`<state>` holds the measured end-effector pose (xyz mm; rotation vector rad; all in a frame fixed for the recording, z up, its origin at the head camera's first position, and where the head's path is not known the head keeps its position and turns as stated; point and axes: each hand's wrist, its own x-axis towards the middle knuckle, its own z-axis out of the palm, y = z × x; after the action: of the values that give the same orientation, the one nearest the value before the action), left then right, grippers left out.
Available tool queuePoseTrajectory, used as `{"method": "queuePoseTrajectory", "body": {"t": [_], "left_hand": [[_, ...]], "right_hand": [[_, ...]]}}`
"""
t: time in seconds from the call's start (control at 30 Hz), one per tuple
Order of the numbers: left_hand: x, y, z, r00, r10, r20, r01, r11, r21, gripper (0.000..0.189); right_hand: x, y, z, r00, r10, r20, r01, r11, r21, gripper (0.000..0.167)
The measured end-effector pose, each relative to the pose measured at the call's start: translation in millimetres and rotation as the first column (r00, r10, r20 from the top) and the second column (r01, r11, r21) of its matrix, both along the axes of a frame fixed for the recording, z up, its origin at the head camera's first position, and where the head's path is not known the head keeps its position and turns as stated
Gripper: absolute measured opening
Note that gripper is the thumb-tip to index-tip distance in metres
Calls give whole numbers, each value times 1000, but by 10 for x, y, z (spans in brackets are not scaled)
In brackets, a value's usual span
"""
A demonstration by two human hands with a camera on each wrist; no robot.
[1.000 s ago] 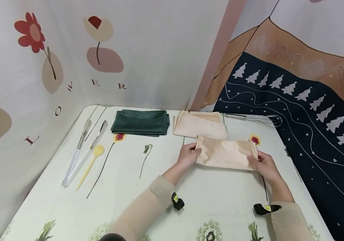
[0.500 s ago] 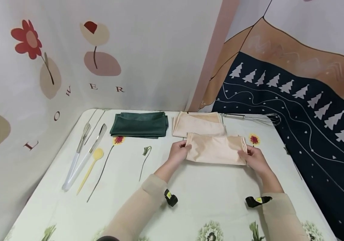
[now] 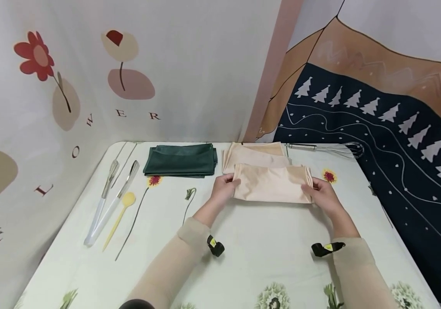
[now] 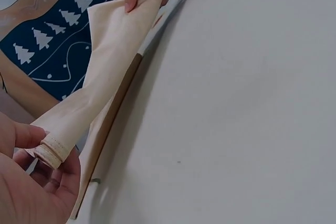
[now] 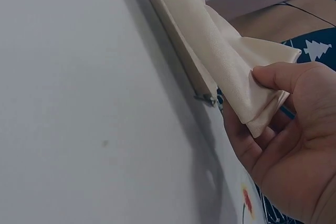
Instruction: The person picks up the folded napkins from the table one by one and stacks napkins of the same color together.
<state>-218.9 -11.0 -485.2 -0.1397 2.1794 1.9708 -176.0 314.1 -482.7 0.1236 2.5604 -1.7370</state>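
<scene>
A folded cream cloth (image 3: 272, 184) is stretched between my two hands, held above the table. My left hand (image 3: 222, 190) pinches its left end between thumb and fingers; the left wrist view shows the stacked, stitched edges of the cloth (image 4: 100, 72) in that grip. The opposite end is gripped by my right hand (image 3: 325, 196), thumb on the near face and fingers behind, as the right wrist view also shows. Just behind it, a second folded cream cloth (image 3: 253, 153) lies on the table, its front part hidden by the held one.
A folded dark green cloth (image 3: 180, 160) lies left of the cream one. At the back right is a wire whisk (image 3: 328, 148). Along the left lie a white-handled whisk (image 3: 106, 189), a white-handled metal utensil (image 3: 118, 199) and a yellow spoon (image 3: 122, 210). Fabric walls border the table (image 3: 267, 253).
Both hands have carried the cream cloth leftward and toward the back, so it now overlaps the front of the second cream cloth in the head view. The grips look the same.
</scene>
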Motion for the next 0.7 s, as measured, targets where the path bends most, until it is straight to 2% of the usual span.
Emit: {"method": "queuePoseTrajectory", "body": {"t": [0.2, 0.37, 0.7], "left_hand": [[-120, -81, 42, 1000, 7, 6, -8, 1000, 10, 34], [-239, -137, 71, 1000, 13, -5, -13, 1000, 15, 38], [-493, -244, 73, 999, 47, -18, -48, 996, -78, 36]], "right_hand": [[-148, -78, 98, 1000, 5, 13, -5, 1000, -5, 47], [-292, -144, 157, 999, 9, -30, -10, 999, -36, 46], [-617, -237, 153, 1000, 29, -3, -29, 999, 16, 42]]}}
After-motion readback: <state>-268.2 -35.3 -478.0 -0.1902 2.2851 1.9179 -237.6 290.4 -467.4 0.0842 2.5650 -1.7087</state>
